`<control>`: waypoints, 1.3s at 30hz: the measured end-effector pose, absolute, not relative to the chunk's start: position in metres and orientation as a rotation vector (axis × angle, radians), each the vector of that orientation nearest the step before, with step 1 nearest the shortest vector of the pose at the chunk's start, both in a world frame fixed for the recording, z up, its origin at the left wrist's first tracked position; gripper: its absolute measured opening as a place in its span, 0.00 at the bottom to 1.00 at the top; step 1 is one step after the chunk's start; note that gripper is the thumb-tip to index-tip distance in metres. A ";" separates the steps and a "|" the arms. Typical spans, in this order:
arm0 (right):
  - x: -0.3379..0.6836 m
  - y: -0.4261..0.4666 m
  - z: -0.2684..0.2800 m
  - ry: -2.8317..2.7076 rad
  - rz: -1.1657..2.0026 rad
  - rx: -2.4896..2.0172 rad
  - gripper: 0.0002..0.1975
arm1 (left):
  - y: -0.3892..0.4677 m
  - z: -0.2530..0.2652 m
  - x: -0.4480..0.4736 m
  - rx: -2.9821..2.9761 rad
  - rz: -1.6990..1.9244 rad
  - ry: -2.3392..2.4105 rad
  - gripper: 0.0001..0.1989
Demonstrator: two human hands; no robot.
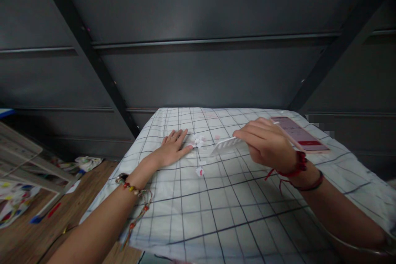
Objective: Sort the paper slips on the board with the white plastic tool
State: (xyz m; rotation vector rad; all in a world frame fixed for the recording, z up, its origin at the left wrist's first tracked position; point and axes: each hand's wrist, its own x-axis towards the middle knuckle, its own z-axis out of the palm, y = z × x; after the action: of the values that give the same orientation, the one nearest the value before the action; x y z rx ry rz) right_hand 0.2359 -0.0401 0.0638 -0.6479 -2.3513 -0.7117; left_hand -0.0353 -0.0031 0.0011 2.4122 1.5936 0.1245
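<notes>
My left hand (172, 148) lies flat on the white checked cloth (198, 214), fingers spread, its thumb beside some small white scraps (199, 141). Pinched in my right hand (262, 140) is a thin white card or sheet (227, 144) with pale stripes, tilted above the cloth. Its exact kind I cannot make out. A small white piece with a red mark (200, 171) rests on the cloth between my hands, nearer to me.
A pink-edged phone (301, 134) with its screen lit lies just beyond my right hand. Dark panels (198, 74) rise behind the table. At left stand a pale metal frame (27, 156) and a wooden floor (93, 177) with scattered items.
</notes>
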 end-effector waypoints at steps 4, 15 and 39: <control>0.236 -0.039 0.063 -2.276 -0.762 -0.626 0.14 | -0.001 -0.001 -0.036 2.428 0.104 1.588 0.37; 0.236 -0.035 0.058 -2.228 -0.804 -0.661 0.13 | 0.001 -0.003 -0.038 2.444 0.086 1.589 0.37; 0.214 -0.041 0.044 -2.267 -0.702 -0.563 0.15 | 0.004 -0.006 -0.041 2.501 0.046 1.592 0.35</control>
State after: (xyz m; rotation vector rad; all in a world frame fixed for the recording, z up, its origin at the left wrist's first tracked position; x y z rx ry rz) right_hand 0.2139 -0.0410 0.0444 -0.5631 -2.2665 -0.7023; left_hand -0.0409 0.0040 -0.0062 2.5012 1.5920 0.0456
